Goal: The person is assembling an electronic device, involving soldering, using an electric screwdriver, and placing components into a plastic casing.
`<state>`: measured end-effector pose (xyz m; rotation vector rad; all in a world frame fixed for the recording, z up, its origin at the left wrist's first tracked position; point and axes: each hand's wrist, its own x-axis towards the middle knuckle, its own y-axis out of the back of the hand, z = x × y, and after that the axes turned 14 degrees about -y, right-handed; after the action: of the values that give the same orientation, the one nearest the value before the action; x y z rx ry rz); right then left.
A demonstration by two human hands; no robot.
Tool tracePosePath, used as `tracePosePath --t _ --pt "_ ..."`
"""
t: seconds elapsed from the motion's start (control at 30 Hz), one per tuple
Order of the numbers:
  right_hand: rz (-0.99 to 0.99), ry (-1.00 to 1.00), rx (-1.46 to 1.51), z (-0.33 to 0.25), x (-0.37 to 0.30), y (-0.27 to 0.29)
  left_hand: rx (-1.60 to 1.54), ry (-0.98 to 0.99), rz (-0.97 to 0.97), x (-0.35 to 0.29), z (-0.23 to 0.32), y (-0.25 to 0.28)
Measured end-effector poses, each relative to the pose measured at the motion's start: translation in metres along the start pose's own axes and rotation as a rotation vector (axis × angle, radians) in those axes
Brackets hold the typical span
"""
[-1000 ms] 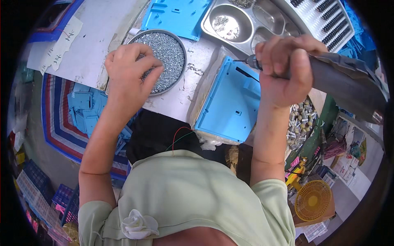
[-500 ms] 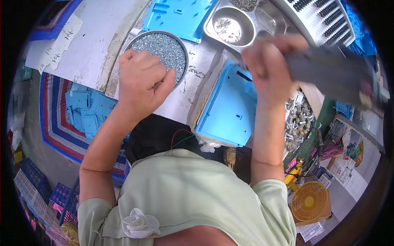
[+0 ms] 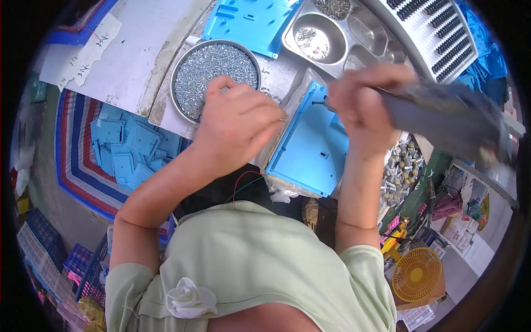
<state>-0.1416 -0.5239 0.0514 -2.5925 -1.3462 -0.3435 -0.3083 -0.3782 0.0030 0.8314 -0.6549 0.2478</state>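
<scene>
My left hand: just outside the blue panel's left edge, thumb and fingertips brought together [image 3: 238,124]; at their tips is what looks like a small metal piece [image 3: 284,118], too tiny to make out.
My right hand: wrapped firmly round the dark power driver [image 3: 442,113], fingers blurred but clearly closed on its body [image 3: 365,105].
Blue panel: right of my left fingertips and left of my right wrist, between the two hands [image 3: 310,141]; the left fingertips are just beside its long left edge, and my right forearm seems to cover some of its right side.
Panel's long axis: runs away from my body, its far end leaning toward my right hand.
Driver's pointing: its bit aims leftward, toward my left hand; the body stretches out to the right of my grip, so its long axis lies nearly crosswise.
Driver tip: over the panel's far part, nearer my right hand; whether it touches, I cannot tell.
Pan of screws: beyond and left of my left hand [image 3: 175,91], which overlaps its near rim in view.
Steel tray: beyond both hands, past the panel's far end [image 3: 350,44].
</scene>
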Motion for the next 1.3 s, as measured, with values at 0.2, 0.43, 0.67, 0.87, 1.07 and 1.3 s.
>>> tracePosePath --t 0.2,0.43,0.67,0.87,1.07,1.3 --pt "-0.174 0.001 0.167 -0.049 -0.019 -0.022 -0.063 -0.032 0.058 0.006 0.013 -0.01" --pt "-0.14 -0.061 0.146 -0.045 -0.029 -0.04 -0.005 -0.086 0.001 -0.005 0.015 -0.002" --pt "0.044 -0.186 0.263 -0.038 -0.054 -0.058 0.473 0.181 -0.2 -0.024 -0.039 0.036" --pt "-0.042 -0.205 -0.094 -0.022 -0.058 -0.063 0.433 0.146 -0.203 -0.027 -0.045 0.031" --pt "-0.097 -0.154 -0.09 -0.014 -0.052 -0.049 0.427 0.073 -0.2 -0.024 -0.046 0.026" --pt "-0.162 -0.026 0.249 -0.06 -0.036 -0.039 0.28 -0.037 -0.218 -0.013 -0.031 0.031"
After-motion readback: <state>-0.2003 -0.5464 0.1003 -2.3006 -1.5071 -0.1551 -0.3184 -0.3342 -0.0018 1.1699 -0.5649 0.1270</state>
